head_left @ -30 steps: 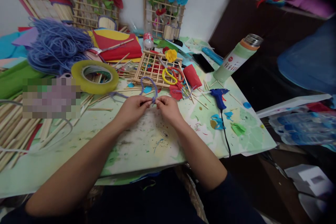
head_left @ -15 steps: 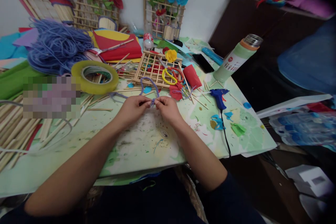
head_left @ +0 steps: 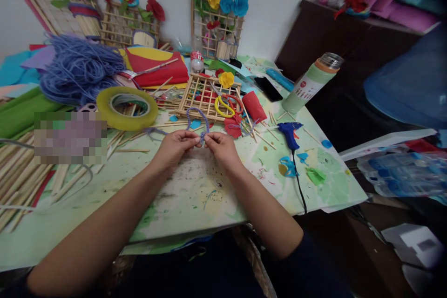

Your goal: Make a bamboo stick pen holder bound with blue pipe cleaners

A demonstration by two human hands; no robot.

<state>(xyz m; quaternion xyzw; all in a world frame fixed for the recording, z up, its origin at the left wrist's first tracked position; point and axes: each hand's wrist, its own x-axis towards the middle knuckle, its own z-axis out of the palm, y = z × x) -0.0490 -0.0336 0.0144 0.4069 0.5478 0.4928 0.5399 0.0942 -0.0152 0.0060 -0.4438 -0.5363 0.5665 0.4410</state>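
A purple-blue braided cord (head_left: 198, 110) forms a loop above my fingertips, its near part bunched like a knot between them. My left hand (head_left: 178, 146) pinches the cord from the left, thumb against finger. From the right, my right hand (head_left: 220, 145) pinches the same bunched part, nearly touching the left fingertips. A loose tail of cord trails left past my left hand. Just beyond the loop, a small lattice of sticks (head_left: 195, 98) lies with scissors (head_left: 225, 106) and a yellow paper flower (head_left: 226, 79) on it.
A tape roll (head_left: 150, 111) and a heap of blue cord (head_left: 82, 67) sit at the left, above many thin sticks (head_left: 21, 181). To the right are a blue glue gun (head_left: 289, 134) with its cable, a phone (head_left: 268, 89) and a green bottle (head_left: 307, 84).
Both hands keep their pinch on the cord, with only slight finger movement. The whole view has shifted a little.
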